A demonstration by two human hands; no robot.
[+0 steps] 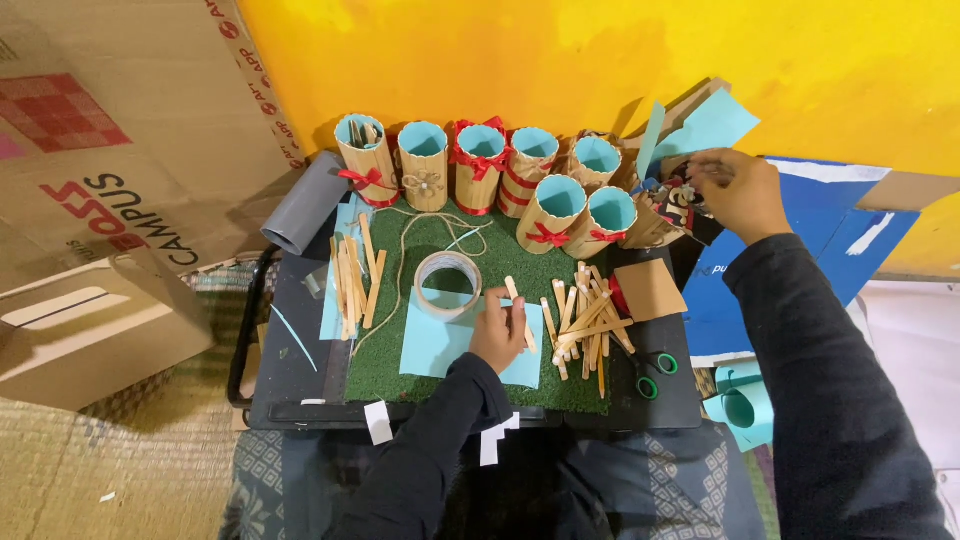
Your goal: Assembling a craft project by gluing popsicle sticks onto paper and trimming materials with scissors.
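Observation:
My left hand (499,330) rests on a light blue paper sheet (432,347) on the green mat (500,262) and grips a wooden craft stick (518,306) that points up and away. To its left lies a roll of clear tape (447,284); to its right is a loose pile of wooden sticks (586,320). My right hand (738,190) reaches to the far right edge of the board, its fingers closed among small dark and red items there; what it grips is hidden.
Several stick-covered cups with blue lining and red bows (480,165) line the back by the yellow wall. More sticks (352,278), twine (405,250), a grey tube (305,203), a brown card square (650,290) and green-handled scissors (648,370) lie around. Cardboard boxes (90,320) stand left.

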